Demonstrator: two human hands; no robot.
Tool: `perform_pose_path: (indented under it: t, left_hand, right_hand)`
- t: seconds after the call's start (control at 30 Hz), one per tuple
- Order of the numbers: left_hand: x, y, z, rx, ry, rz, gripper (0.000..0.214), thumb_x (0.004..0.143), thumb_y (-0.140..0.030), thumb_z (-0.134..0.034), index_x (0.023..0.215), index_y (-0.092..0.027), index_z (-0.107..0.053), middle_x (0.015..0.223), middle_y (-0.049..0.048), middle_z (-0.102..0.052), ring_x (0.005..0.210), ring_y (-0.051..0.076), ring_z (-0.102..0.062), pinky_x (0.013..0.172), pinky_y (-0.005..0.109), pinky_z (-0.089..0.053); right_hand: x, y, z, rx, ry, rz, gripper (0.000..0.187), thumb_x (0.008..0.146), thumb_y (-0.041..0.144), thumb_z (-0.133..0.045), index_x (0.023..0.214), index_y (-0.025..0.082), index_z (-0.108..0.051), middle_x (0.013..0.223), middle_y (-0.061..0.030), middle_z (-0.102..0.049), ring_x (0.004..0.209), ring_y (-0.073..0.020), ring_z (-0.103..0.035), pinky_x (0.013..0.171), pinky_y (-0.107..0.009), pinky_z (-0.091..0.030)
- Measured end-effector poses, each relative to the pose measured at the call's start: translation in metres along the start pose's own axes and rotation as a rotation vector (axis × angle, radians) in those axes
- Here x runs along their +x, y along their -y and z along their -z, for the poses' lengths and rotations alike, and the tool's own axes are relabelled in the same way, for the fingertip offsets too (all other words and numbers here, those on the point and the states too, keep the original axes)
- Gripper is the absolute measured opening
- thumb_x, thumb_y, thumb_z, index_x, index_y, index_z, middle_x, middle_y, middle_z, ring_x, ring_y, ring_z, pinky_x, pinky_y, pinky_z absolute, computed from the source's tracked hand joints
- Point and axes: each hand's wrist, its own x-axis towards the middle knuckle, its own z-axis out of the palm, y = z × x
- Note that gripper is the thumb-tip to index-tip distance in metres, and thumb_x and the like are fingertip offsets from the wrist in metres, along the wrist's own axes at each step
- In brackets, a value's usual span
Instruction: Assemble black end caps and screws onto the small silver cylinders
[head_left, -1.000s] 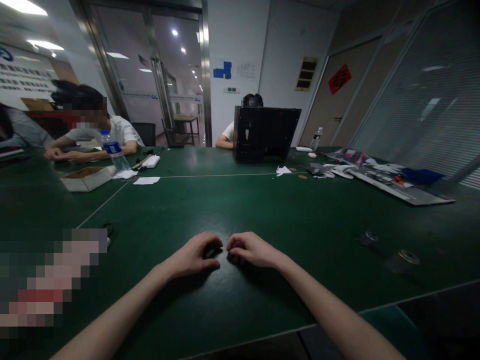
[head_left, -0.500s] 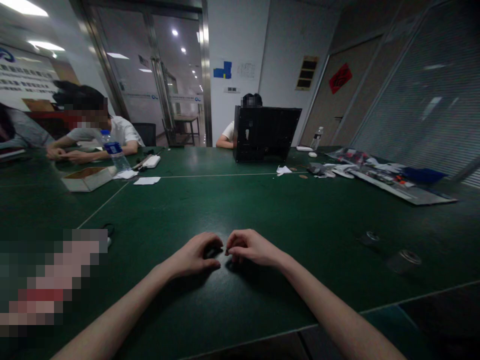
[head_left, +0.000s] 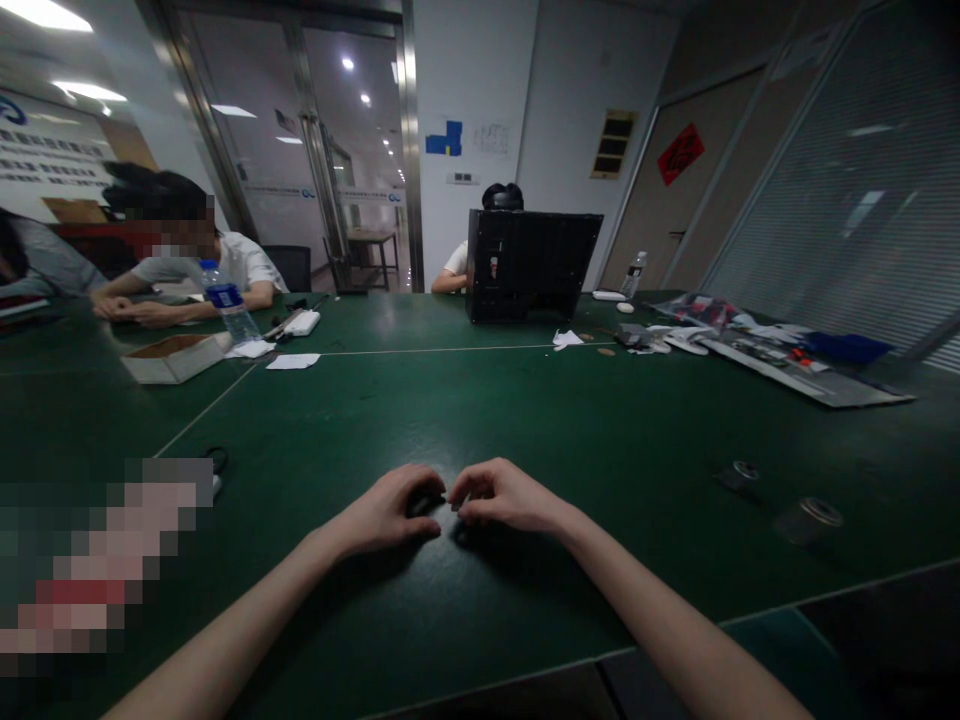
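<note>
My left hand (head_left: 397,508) rests on the green tabletop (head_left: 360,410), its fingers curved and its thumb held apart. A dark gap shows between thumb and fingers, and I make out nothing held there. Right beside it, my right hand (head_left: 504,495) has its thumb and forefinger drawn close together. Something tiny seems to sit at those fingertips, too small and dim to name. The fingertips of both hands nearly meet over a bright patch of the table.
Two metal cylinders (head_left: 810,521) stand to the right. Farther off are a black computer case (head_left: 536,265), a water bottle (head_left: 229,303), an open box (head_left: 176,358) and a board with loose parts (head_left: 817,385). Co-workers (head_left: 247,260) sit across the table.
The right forefinger and thumb have shifted slightly, and the dark speck earlier seen between them looks different now. My left hand stays where it was.
</note>
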Motion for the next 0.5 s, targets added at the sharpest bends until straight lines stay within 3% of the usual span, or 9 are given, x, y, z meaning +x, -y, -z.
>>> perform_pose_path:
  t: [0.5]
  left_hand:
    - [0.0004, -0.0032, 0.0012, 0.002, 0.004, 0.018, 0.037, 0.075, -0.039, -0.064, 0.107, -0.020, -0.059, 0.106, 0.0059, -0.059, 0.096, 0.024, -0.055, 0.085, 0.036, -0.045]
  right_hand:
    - [-0.0002, 0.0025, 0.0004, -0.080, -0.013, 0.028, 0.020, 0.073, 0.022, -0.066, 0.092, 0.015, -0.067, 0.085, -0.0025, -0.068, 0.068, -0.0112, -0.059, 0.061, -0.021, -0.045]
